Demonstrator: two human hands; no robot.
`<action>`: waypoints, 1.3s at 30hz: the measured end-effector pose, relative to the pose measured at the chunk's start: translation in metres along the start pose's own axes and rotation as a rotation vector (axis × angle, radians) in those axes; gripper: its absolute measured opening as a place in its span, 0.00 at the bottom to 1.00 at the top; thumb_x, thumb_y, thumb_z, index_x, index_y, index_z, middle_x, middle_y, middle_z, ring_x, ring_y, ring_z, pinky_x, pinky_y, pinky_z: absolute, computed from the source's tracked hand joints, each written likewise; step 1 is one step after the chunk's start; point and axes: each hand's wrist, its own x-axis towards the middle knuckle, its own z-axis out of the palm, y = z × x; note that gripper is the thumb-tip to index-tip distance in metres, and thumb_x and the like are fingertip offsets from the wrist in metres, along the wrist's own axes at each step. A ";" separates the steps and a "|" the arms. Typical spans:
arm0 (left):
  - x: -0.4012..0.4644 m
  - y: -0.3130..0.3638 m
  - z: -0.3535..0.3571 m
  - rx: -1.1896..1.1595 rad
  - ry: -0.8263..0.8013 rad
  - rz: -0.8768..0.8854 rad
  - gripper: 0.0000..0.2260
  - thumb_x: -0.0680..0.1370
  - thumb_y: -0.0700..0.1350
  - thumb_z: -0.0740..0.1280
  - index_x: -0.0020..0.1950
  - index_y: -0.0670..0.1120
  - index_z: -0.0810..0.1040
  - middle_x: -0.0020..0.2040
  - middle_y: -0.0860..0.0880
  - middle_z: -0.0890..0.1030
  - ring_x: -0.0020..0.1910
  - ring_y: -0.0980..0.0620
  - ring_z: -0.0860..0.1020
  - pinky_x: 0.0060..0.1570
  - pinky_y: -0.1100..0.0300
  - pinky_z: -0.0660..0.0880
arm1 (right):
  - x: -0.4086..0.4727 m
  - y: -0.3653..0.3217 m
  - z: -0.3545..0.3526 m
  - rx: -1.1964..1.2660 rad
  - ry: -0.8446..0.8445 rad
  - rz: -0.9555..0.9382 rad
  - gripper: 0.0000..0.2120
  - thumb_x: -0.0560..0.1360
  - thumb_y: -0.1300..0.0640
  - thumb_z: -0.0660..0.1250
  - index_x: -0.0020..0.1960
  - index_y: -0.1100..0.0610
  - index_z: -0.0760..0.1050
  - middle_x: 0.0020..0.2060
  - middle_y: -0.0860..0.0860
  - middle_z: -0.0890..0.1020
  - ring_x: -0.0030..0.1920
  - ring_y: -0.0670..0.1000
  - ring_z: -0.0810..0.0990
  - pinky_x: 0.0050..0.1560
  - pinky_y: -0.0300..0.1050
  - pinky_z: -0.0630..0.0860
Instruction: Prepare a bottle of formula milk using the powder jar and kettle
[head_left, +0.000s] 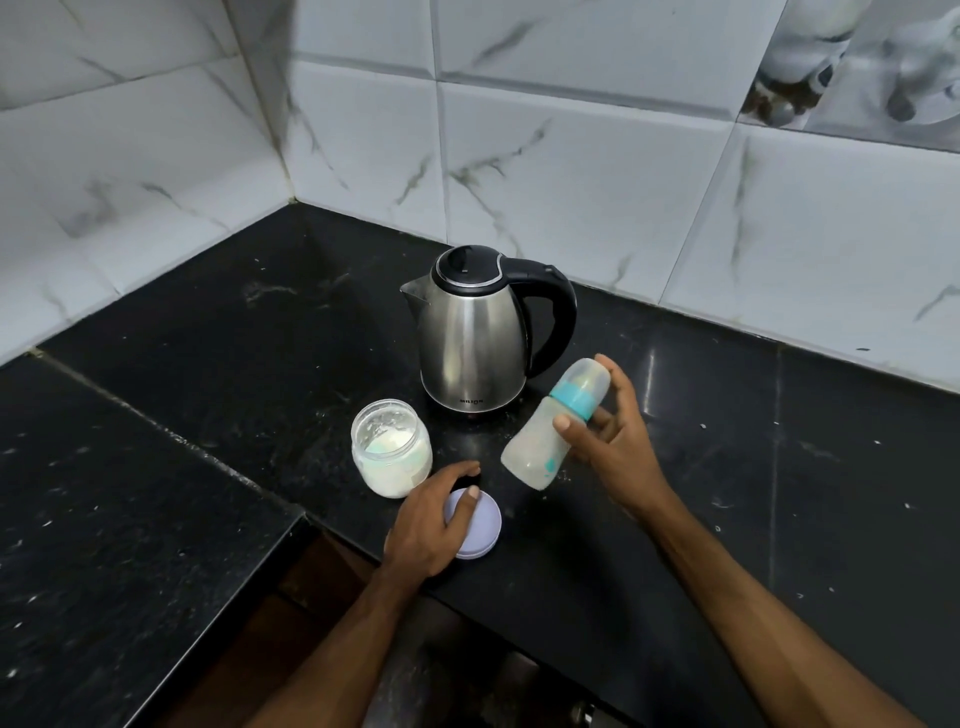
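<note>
A steel kettle (475, 332) with a black lid and handle stands on the black counter (727, 467). In front of it, to the left, is an open glass jar (390, 447) holding white powder. The jar's pale lilac lid (480, 525) lies flat on the counter, and my left hand (434, 525) rests on it with the fingers curved over its top. My right hand (608, 436) grips a capped baby bottle (553, 426) with a teal ring, tilted in the air to the right of the kettle. The bottle holds milky liquid.
White marble-look tiles (571, 156) close the counter at the back and left, meeting in a corner. The counter's front edge (519, 613) runs just below my left hand, with a darker recess beneath. A second counter section (104, 519) stretches to the left.
</note>
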 end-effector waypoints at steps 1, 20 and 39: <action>0.000 0.000 0.000 0.000 0.000 -0.001 0.22 0.79 0.60 0.58 0.67 0.52 0.77 0.62 0.59 0.80 0.61 0.64 0.76 0.63 0.64 0.72 | 0.002 -0.001 0.000 -0.035 0.000 -0.022 0.39 0.70 0.62 0.72 0.75 0.45 0.57 0.60 0.56 0.78 0.56 0.53 0.82 0.51 0.49 0.81; 0.001 0.002 -0.001 0.013 -0.006 -0.010 0.22 0.79 0.60 0.58 0.66 0.51 0.77 0.62 0.59 0.80 0.61 0.66 0.75 0.62 0.72 0.68 | 0.049 0.022 0.011 -0.547 -0.102 -0.137 0.47 0.71 0.60 0.76 0.79 0.45 0.50 0.70 0.48 0.71 0.68 0.47 0.73 0.70 0.53 0.71; 0.002 0.007 -0.006 -0.018 -0.052 -0.053 0.24 0.78 0.63 0.58 0.68 0.51 0.76 0.63 0.58 0.80 0.63 0.62 0.76 0.65 0.59 0.73 | 0.035 0.048 0.009 -0.552 -0.052 -0.103 0.51 0.67 0.54 0.79 0.79 0.48 0.51 0.69 0.44 0.69 0.68 0.44 0.70 0.70 0.49 0.70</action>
